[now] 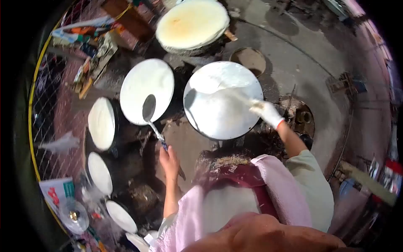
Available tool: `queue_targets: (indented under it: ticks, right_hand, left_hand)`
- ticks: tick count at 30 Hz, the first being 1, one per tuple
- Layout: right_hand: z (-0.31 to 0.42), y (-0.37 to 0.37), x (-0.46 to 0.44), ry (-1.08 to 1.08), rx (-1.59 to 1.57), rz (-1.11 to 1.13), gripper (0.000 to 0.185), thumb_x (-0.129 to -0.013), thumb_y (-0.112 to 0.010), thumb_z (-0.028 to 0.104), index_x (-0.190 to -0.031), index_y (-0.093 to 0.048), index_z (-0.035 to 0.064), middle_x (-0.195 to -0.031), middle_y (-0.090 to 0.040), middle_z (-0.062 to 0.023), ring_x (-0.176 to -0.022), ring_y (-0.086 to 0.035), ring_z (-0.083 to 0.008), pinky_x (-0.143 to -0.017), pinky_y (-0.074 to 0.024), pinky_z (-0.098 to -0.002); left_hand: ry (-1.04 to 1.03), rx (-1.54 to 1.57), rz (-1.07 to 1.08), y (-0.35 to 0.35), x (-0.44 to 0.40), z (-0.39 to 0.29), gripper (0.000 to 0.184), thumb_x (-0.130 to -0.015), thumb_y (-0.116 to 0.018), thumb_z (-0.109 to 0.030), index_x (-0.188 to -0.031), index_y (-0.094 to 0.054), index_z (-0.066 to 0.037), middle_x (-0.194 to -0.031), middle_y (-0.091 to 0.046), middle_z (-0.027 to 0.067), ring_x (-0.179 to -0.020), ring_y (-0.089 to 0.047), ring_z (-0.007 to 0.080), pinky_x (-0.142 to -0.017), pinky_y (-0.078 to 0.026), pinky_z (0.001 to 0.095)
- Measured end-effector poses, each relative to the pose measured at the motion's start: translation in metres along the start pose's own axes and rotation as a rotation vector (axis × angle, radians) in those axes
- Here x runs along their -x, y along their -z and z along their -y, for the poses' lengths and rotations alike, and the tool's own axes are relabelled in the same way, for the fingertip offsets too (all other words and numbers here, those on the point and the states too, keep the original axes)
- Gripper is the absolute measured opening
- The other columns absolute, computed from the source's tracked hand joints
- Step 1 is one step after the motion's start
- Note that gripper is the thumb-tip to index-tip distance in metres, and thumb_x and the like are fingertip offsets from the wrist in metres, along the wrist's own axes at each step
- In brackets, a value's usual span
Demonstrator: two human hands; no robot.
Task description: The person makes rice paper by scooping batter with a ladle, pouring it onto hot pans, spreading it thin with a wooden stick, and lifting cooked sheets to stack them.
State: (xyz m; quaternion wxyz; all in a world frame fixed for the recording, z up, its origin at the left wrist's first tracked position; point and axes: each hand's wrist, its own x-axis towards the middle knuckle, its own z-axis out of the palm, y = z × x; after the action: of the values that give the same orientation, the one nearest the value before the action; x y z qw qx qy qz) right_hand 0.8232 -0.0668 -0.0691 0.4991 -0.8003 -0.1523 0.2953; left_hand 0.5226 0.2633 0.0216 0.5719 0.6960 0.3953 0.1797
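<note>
My left hand [169,161] is bare and closed round the handle of a ladle [149,108]. The ladle's dark round head lies over a white-covered round griddle [147,84]. At the right edge of a larger round griddle [218,115], my right hand [266,112] wears a white glove with an orange cuff. Its fingers are closed on something pale and motion-blurred that reaches over the griddle; what it is cannot be made out. White batter [222,77] covers the far part of that griddle, and its near part is bare, shiny metal.
A thick stack of pale flatbreads [193,25] stands at the top. Several smaller white-covered rounds, one of them a pale disc [101,124], curve down the left side by a wire fence [44,101]. A bucket [248,61] sits behind the large griddle.
</note>
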Motion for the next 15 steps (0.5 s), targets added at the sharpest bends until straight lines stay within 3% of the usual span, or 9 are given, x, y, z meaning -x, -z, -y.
queue_targets:
  ticks: [1, 3, 5, 7, 8, 9, 11, 13, 15]
  right_hand:
    - [-0.006, 0.015, -0.013, -0.064, -0.051, -0.067, 0.049, -0.087, -0.069, 0.021, -0.13, -0.055, 0.0029, -0.122, -0.063, -0.0034, -0.092, -0.057, -0.0114, -0.083, -0.0458, -0.0252]
    - [-0.018, 0.022, -0.04, -0.194, -0.094, 0.148, 0.048, -0.087, -0.068, 0.022, -0.131, -0.056, 0.0058, -0.122, -0.063, -0.0014, -0.092, -0.058, -0.0113, -0.084, -0.0459, -0.025]
    - [0.009, -0.002, -0.031, -0.243, -0.213, 0.29, 0.045, -0.088, -0.068, 0.019, -0.129, -0.057, 0.0061, -0.097, -0.064, 0.0034, -0.08, -0.054, -0.0043, -0.067, -0.0426, -0.0202]
    - [0.011, -0.01, -0.016, -0.291, -0.178, 0.38, 0.042, -0.086, -0.069, 0.016, -0.126, -0.06, 0.0045, -0.099, -0.064, 0.0065, -0.072, -0.05, -0.0032, -0.057, -0.0396, -0.0188]
    - [0.022, -0.004, -0.011, -0.345, -0.204, 0.423, 0.042, -0.087, -0.068, 0.015, -0.126, -0.06, 0.0053, -0.1, -0.064, 0.0061, -0.073, -0.051, -0.0046, -0.059, -0.0406, -0.0186]
    - [-0.02, -0.002, -0.021, -0.137, -0.226, 0.417, 0.042, -0.087, -0.067, 0.014, -0.128, -0.059, 0.0048, -0.102, -0.065, 0.0031, -0.075, -0.053, -0.0047, -0.063, -0.0429, -0.0191]
    - [0.0, 0.035, -0.037, 0.039, 0.136, 0.343, 0.045, -0.088, -0.067, 0.017, -0.129, -0.057, 0.0037, -0.122, -0.063, -0.0057, -0.097, -0.057, -0.0086, -0.086, -0.0455, -0.0242]
    - [-0.005, 0.045, -0.068, -0.077, -0.107, 0.193, 0.047, -0.087, -0.067, 0.018, -0.13, -0.056, 0.003, -0.119, -0.064, -0.0062, -0.098, -0.058, -0.0099, -0.088, -0.045, -0.0246]
    - [0.005, 0.048, -0.083, -0.077, 0.089, 0.378, 0.046, -0.088, -0.065, 0.018, -0.13, -0.056, 0.0034, -0.107, -0.064, -0.0025, -0.088, -0.054, -0.0078, -0.078, -0.0438, -0.0227]
  left_hand:
    - [-0.02, 0.063, -0.014, -0.003, 0.005, 0.005, 0.012, -0.1, -0.048, -0.016, -0.092, -0.049, -0.007, -0.061, -0.038, -0.0083, -0.044, -0.031, 0.0018, -0.038, -0.024, 0.0199]
    - [-0.044, -0.027, -0.061, -0.002, 0.012, 0.027, 0.013, -0.1, -0.048, -0.016, -0.091, -0.048, -0.007, -0.061, -0.039, -0.0077, -0.044, -0.032, 0.0019, -0.038, -0.025, 0.019]
    - [0.166, 0.072, -0.098, -0.012, 0.03, 0.002, 0.011, -0.1, -0.048, -0.016, -0.092, -0.048, -0.008, -0.06, -0.04, -0.0072, -0.043, -0.033, 0.0023, -0.038, -0.025, 0.0191]
    - [0.176, -0.017, -0.098, -0.007, 0.043, 0.011, 0.013, -0.098, -0.05, -0.015, -0.089, -0.049, -0.006, -0.063, -0.043, -0.0048, -0.05, -0.037, 0.004, -0.044, -0.03, 0.0216]
    - [0.175, -0.056, -0.098, -0.006, 0.045, 0.016, 0.014, -0.097, -0.051, -0.015, -0.088, -0.049, -0.005, -0.065, -0.044, -0.0036, -0.053, -0.039, 0.0049, -0.046, -0.033, 0.0228]
    - [0.17, -0.094, -0.104, -0.004, 0.048, 0.022, 0.014, -0.097, -0.051, -0.015, -0.088, -0.049, -0.005, -0.064, -0.044, -0.0035, -0.053, -0.04, 0.0048, -0.046, -0.033, 0.0227]
    - [0.166, -0.172, -0.111, -0.001, 0.055, 0.03, 0.014, -0.097, -0.051, -0.015, -0.088, -0.048, -0.005, -0.064, -0.045, -0.0034, -0.052, -0.04, 0.0048, -0.045, -0.033, 0.0225]
    - [0.287, -0.035, -0.117, -0.009, 0.06, 0.007, 0.015, -0.097, -0.051, -0.014, -0.086, -0.048, -0.004, -0.063, -0.045, -0.0029, -0.052, -0.04, 0.006, -0.046, -0.033, 0.0234]
    - [0.344, 0.026, -0.122, -0.016, 0.058, 0.002, 0.016, -0.096, -0.051, -0.014, -0.084, -0.048, -0.004, -0.062, -0.046, -0.0025, -0.052, -0.041, 0.007, -0.047, -0.034, 0.0245]
